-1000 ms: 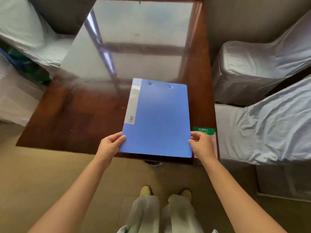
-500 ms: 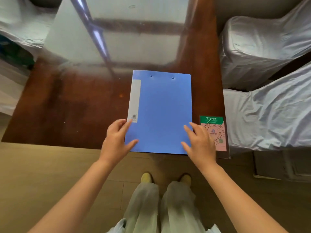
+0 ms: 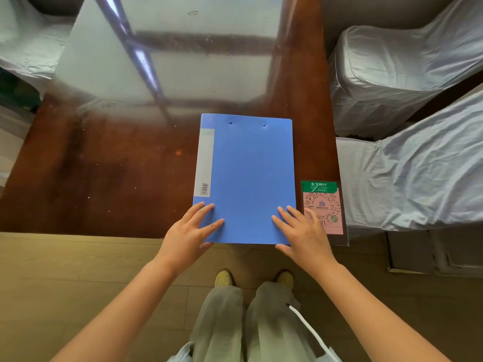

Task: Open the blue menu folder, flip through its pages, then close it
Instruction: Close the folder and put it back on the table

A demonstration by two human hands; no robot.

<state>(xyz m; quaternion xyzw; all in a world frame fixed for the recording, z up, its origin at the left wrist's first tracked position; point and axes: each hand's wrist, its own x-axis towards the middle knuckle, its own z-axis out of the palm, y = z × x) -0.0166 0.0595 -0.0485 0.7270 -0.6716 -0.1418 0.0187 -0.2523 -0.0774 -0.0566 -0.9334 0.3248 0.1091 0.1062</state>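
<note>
Head view: both hands, left hand (image 3: 190, 232) and right hand (image 3: 300, 232), flat, fingers spread, no grip, on closed blue folder (image 3: 247, 176).

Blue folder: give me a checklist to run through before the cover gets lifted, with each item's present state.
1. Blue folder lies flat and closed on the table: ok.
2. Left hand rests open on the near-left corner: ok.
3. Right hand rests open on the near-right corner, next to the free edge: ok.
4. Spine strip with the grey label sits on the left, so the cover would swing leftward: ok.
5. Table left of the folder is bare for the cover to land: ok.
6. QR card lies beside the folder's right edge, partly under the fingers; touching or not: cannot tell.
</note>
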